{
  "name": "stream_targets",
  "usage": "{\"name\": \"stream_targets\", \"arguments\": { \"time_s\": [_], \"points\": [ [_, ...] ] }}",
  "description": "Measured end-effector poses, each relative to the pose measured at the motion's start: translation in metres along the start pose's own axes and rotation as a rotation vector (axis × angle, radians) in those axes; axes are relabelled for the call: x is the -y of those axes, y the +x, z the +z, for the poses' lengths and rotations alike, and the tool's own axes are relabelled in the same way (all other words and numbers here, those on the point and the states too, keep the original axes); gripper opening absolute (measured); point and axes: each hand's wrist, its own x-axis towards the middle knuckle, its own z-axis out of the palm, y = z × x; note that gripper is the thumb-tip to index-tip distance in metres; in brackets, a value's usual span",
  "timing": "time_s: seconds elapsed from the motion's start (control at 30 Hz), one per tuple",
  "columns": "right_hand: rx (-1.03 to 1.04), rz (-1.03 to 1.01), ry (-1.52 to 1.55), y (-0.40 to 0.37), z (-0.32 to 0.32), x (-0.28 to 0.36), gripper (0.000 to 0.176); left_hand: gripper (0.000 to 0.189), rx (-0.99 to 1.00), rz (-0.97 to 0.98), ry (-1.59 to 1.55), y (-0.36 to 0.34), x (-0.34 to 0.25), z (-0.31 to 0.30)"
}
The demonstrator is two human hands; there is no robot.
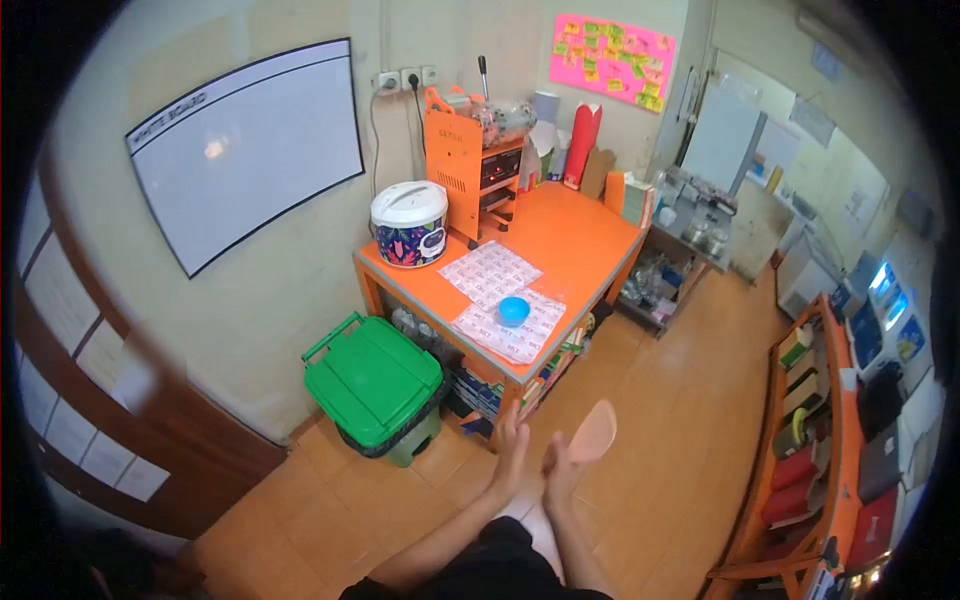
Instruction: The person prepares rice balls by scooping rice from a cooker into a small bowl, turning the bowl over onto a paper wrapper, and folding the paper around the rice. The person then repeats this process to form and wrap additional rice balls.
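Observation:
My right hand [561, 474] grips a peach-coloured rice paddle [595, 432], its broad blade tilted up to the right. Beside it my left hand [510, 458] holds nothing, fingers stretched upward, apart from the paddle. Both hands are over the floor, short of the orange table [562, 225]. A small blue bowl [513, 311] rests on printed paper sheets [532, 338] at the table's near corner. Further back on the left stands a rice cooker [411, 225] with a white lid, which is down, and a dark flowered body.
A green lidded bin [372, 385] stands left of the table. An orange sealing machine [457, 165] sits at the table's back. To the right is an orange shelf [790, 470] with folders and boxes. A metal side table [690, 235] holds jars.

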Motion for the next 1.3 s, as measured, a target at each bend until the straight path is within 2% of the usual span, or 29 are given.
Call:
{"name": "stream_targets", "arguments": {
  "time_s": [0.03,0.1,0.13,0.17,0.2,0.27,0.3,0.33,0.4,0.5,0.57,0.6,0.63,0.7,0.8,0.87,1.0,1.13,1.27,1.3],
  "points": [
    [-0.009,-0.046,-0.022,0.051,0.006,-0.004,0.037,0.059,-0.06,0.0,0.089,0.035,0.04,0.002],
    [-0.046,-0.269,-0.274,0.162,0.023,-0.034,0.031,0.044,-0.092,-0.166,0.116,0.109,0.067,-0.023],
    [0.04,-0.287,-0.32,0.221,0.033,-0.06,0.032,0.036,-0.114,-0.218,0.041,0.142,0.116,-0.036],
    [0.126,-0.311,-0.364,0.273,0.044,-0.088,0.043,0.033,-0.134,-0.255,0.018,0.17,0.14,-0.043],
    [0.094,-0.348,-0.554,0.31,0.058,-0.108,0.048,0.029,-0.155,-0.291,-0.005,0.197,0.165,-0.049],
    [0.013,-0.431,-0.92,0.373,0.101,-0.13,0.062,0.03,-0.178,-0.329,0.066,0.254,0.17,-0.052],
    [0.064,-0.318,-0.958,0.392,0.116,-0.131,0.059,0.03,-0.178,-0.367,0.012,0.281,0.176,-0.052],
    [0.119,-0.199,-0.993,0.402,0.131,-0.126,0.055,0.028,-0.188,-0.341,0.029,0.307,0.182,-0.052],
    [0.23,-0.108,-0.967,0.432,0.148,-0.14,0.032,0.025,-0.21,-0.24,0.147,0.349,0.194,-0.054],
    [0.063,-0.267,-0.753,0.492,0.145,-0.137,0.038,0.028,-0.174,0.001,0.49,0.411,0.219,-0.073],
    [-0.128,-0.177,-0.788,0.538,0.144,-0.099,0.026,0.035,-0.044,0.157,0.764,0.446,0.237,-0.092],
    [-0.2,-0.241,-0.876,0.562,0.142,-0.088,0.022,0.05,0.017,0.094,0.804,0.462,0.236,-0.095],
    [-0.269,-0.314,-0.967,0.588,0.139,-0.08,0.018,0.053,0.063,0.118,0.881,0.48,0.236,-0.097],
    [-0.33,-0.3,-1.099,0.635,0.13,-0.099,0.019,0.058,0.134,0.155,1.028,0.499,0.237,-0.102],
    [-0.378,-0.23,-1.125,0.654,0.131,-0.12,0.02,0.059,0.196,0.182,1.045,0.502,0.249,-0.114],
    [-0.38,-0.231,-1.114,0.655,0.132,-0.128,0.026,0.057,0.209,0.189,1.082,0.502,0.25,-0.119],
    [-0.37,-0.101,-1.057,0.603,0.168,-0.088,0.041,0.051,0.209,0.188,1.168,0.498,0.237,-0.124],
    [-0.095,-0.201,-1.228,0.57,0.177,-0.143,0.051,0.038,0.155,0.191,1.092,0.492,0.249,-0.14],
    [-0.036,-0.211,-1.246,0.563,0.2,-0.164,0.052,0.03,0.134,0.149,1.017,0.481,0.259,-0.145],
    [-0.098,-0.348,-1.317,0.554,0.208,-0.157,0.051,0.03,0.132,0.139,1.004,0.48,0.26,-0.144]
  ]
}}
